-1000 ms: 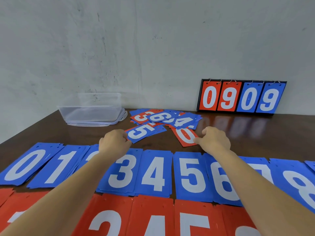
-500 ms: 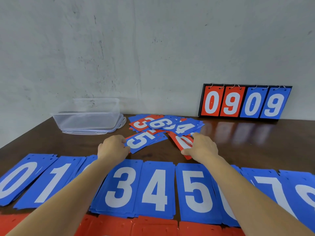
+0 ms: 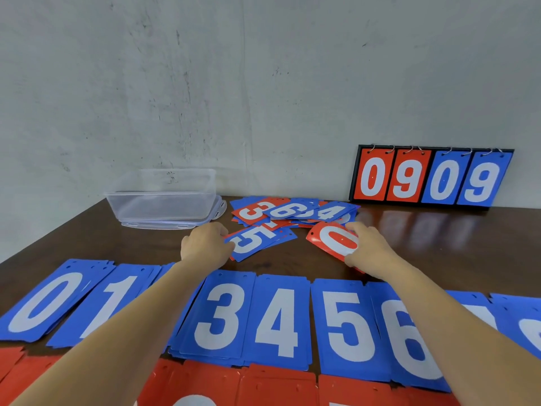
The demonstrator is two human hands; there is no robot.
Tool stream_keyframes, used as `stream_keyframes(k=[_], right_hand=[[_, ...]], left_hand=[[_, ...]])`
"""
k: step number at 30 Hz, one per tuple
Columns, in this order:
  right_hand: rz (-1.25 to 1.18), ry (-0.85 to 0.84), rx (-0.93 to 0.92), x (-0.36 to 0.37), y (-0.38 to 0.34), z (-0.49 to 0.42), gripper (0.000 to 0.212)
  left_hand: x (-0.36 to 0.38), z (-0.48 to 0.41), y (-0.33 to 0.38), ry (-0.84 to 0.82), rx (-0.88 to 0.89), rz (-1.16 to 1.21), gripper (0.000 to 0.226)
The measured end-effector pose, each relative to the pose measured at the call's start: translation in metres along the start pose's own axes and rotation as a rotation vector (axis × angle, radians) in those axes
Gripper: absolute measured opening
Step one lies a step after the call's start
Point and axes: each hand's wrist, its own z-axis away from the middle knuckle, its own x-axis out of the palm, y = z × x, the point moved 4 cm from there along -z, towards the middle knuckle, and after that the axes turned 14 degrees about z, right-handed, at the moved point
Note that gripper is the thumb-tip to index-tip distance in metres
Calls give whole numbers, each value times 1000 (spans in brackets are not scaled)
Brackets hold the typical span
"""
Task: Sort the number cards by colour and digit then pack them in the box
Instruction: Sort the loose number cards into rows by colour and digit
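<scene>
Head view — red 0 card [image 3: 332, 239] pinched in right fingers [image 3: 357, 229]

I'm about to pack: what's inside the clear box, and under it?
No cards show inside the clear box; through its see-through walls it looks empty. It stands on its lid, whose rim sticks out in front and right. The table beneath the lid is covered.

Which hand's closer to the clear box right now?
Left. The left hand, pinching the blue 5 card, sits just in front of the clear box. The right hand, holding the red 0 card, is farther to its right.
</scene>
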Motion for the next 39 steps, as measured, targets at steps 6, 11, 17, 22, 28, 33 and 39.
stream_keyframes(k=[6, 11, 17, 22, 28, 33, 39], right_hand=[[-311, -55, -102, -24, -4, 9, 73], [-630, -43, -182, -27, -44, 17, 36], [-670, -198, -260, 6, -86, 21, 31], [-354, -68, -102, 14, -46, -9, 45], [191, 120, -63, 10, -33, -44, 64], [356, -15, -183, 16, -34, -42, 56], [192, 19, -284, 3, -2, -14, 27]], left_hand=[[-2, 11, 10, -38, 32, 247, 40], [12, 38, 41, -361, -33, 626, 43], [23, 31, 41, -264, -182, 914, 25], [-2, 22, 11, -142, -212, 886, 27], [-12, 15, -11, -111, -207, 853, 30], [-3, 10, -13, -143, -246, 823, 36], [6, 10, 7, -189, -229, 833, 38]])
